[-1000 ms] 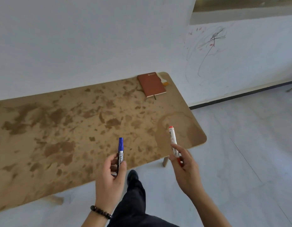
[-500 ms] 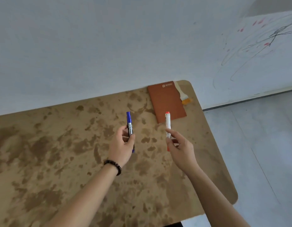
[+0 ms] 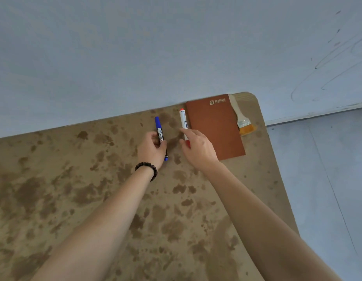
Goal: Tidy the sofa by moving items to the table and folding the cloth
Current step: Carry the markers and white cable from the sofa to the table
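From the head camera I see both hands stretched out over the stained brown surface (image 3: 74, 179), near its far edge by the wall. My left hand (image 3: 150, 149) has its fingers curled round the blue marker (image 3: 159, 130), cap pointing away from me. My right hand (image 3: 198, 147) pinches the red marker (image 3: 183, 120) between thumb and fingertips, its barrel just beside the left edge of the brown notebook (image 3: 214, 126). I cannot tell whether either marker touches the surface yet. A small brush (image 3: 242, 120) lies beyond the notebook, by the corner.

The risk I judge here is rolling. Both markers are round, so released with any sideways push they could run across the surface. The red one may bump the notebook and stop, but the blue one has nothing beside it. Letting go from a height would make this worse. The sofa and the cloth are out of view.
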Action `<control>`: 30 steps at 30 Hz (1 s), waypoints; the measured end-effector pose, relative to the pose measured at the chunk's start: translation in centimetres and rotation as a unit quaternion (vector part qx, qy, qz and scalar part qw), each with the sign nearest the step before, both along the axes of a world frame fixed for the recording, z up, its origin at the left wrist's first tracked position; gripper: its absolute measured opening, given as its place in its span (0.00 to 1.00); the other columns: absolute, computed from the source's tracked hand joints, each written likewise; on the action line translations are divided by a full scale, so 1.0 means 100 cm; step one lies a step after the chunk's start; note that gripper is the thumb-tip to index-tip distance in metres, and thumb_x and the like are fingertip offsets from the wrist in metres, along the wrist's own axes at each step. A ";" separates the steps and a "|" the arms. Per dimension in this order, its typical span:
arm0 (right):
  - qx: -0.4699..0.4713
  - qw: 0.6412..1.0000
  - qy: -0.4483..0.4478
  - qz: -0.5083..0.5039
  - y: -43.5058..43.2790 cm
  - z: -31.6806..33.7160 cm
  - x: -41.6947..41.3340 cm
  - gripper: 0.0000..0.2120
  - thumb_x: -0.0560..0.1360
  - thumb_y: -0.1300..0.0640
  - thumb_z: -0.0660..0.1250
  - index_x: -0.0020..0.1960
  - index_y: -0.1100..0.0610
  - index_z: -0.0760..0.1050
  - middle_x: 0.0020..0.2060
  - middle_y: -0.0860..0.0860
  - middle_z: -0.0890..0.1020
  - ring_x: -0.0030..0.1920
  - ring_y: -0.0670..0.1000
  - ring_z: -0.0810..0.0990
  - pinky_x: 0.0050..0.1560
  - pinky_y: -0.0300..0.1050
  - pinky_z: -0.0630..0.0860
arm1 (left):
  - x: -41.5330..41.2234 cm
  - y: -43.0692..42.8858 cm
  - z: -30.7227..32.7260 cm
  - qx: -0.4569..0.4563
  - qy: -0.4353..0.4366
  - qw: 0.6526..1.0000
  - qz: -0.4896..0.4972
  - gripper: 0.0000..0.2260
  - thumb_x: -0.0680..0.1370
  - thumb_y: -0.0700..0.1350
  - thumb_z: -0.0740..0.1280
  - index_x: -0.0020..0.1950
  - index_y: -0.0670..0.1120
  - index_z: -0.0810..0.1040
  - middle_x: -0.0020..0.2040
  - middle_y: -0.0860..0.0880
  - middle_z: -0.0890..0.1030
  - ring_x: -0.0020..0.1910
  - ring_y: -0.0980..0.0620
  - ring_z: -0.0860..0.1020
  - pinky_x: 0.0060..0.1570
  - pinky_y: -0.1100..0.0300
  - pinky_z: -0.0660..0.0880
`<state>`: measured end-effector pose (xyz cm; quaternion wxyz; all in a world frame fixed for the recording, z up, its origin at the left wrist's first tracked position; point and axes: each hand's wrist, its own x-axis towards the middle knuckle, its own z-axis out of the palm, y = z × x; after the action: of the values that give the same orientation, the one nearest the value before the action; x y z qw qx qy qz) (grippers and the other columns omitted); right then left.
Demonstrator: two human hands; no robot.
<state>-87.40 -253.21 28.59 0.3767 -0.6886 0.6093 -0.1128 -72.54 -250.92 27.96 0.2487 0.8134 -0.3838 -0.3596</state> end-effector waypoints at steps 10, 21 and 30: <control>-0.039 0.995 0.078 0.048 0.007 -0.006 -0.006 0.14 0.80 0.53 0.63 0.63 0.58 0.75 0.58 0.57 0.73 0.56 0.58 0.74 0.48 0.50 0.76 | -0.012 0.008 -0.021 -0.029 -0.040 0.997 -0.065 0.13 0.75 0.45 0.69 0.60 0.50 0.77 0.40 0.52 0.78 0.33 0.59 0.73 0.37 0.62 0.73; -0.046 0.998 0.011 -0.045 0.017 -0.017 -0.039 0.17 0.81 0.58 0.60 0.69 0.56 0.73 0.56 0.52 0.74 0.53 0.51 0.76 0.49 0.41 0.73 | -0.024 0.010 -0.024 0.034 -0.086 0.977 -0.192 0.19 0.82 0.52 0.56 0.74 0.56 0.66 0.52 0.50 0.70 0.40 0.56 0.75 0.42 0.60 0.72; 0.030 0.999 0.001 -0.012 0.085 0.024 -0.060 0.20 0.83 0.51 0.57 0.73 0.54 0.68 0.67 0.51 0.73 0.64 0.52 0.74 0.62 0.46 0.72 | -0.019 0.106 0.030 -0.004 -0.006 0.995 -0.103 0.21 0.83 0.55 0.53 0.75 0.51 0.64 0.73 0.52 0.68 0.70 0.56 0.67 0.67 0.62 0.63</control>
<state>-93.40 -244.71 30.97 0.3954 -0.6697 0.6210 -0.0978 -74.45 -240.28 30.95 0.2112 0.7708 -0.4686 -0.3764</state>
